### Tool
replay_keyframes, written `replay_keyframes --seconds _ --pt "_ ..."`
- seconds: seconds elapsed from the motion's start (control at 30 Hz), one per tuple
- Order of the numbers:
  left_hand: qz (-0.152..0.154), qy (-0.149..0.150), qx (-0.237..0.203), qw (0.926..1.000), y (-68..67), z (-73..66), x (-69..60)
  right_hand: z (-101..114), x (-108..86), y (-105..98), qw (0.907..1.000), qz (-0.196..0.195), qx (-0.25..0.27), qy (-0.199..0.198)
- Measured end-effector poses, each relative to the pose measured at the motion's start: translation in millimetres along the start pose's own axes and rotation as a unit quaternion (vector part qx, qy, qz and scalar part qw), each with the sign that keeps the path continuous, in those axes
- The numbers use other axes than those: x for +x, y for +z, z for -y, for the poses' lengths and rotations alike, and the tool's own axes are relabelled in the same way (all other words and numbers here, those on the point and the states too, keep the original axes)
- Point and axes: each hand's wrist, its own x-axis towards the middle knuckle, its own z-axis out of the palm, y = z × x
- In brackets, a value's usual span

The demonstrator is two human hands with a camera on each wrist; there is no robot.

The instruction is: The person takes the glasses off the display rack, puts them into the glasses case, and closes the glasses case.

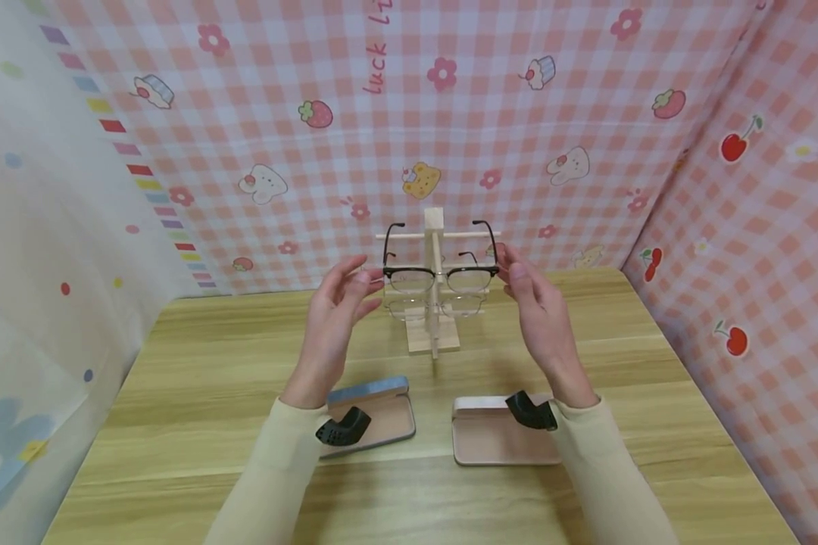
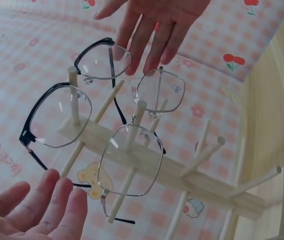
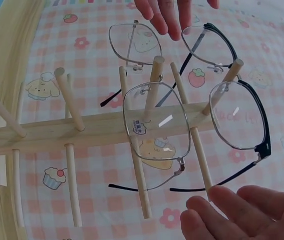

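1. Pink-checked cloth (image 1: pixel 368 151) fills twelve o'clock, printed with strawberries, flowers and cupcakes, above a wood-grain worktop (image 1: pixel 198 424); all clock calls run from the stand, as the head view sees it.
2. Out wide at nine, pale cloth (image 1: pixel 41 227) with coloured dots hangs beside the worktop's edge.
3. Closer in at nine, here's the left hand (image 1: pixel 330 314), thumb and fingers apart and relaxed, tips right beside the end of the upper frame; whether they touch, I can't tell!
4. Down at seven, a blue case (image 1: pixel 391 428) lies with its lid up, peach lining on show, a black wrist mount (image 1: pixel 344 428) blocking part of our view.
5. Dead centre, the wooden stand (image 1: pixel 434 219) is upright, pegs jutting from its post. High on it sit the black-browed glasses (image 1: pixel 409 269), lenses facing us, arms reaching back, and just under them, at six, the silver-rimmed glasses (image 1: pixel 460 305), also on the pegs.
6. Over at five, a white case (image 1: pixel 491 443), lid raised too, peach inside.
7. At three, the right hand (image 1: pixel 538 310) mirrors its partner: fingers loose, near the frame's other end, contact again unclear.
8. Far out towards two, cherry-printed cloth (image 1: pixel 743 227) closes the side.
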Motion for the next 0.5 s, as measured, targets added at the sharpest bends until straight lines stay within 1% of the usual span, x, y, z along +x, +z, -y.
replay_keyframes --seconds 0.1,0.27,0.5 --pt "-0.001 -0.008 -0.007 0.9999 1.6 -1.6 1.2 1.7 1.8 0.1 0.9997 -0.001 0.02 0.011" --pt "-0.006 -0.015 -0.008 0.9998 4.5 -3.6 5.1 4.3 3.1 0.0 0.9995 0.003 0.01 0.03" --pt "-0.024 -0.02 -0.013 0.9994 9.3 -5.6 11.2 6.1 6.2 2.5 0.9992 0.002 0.024 0.03"
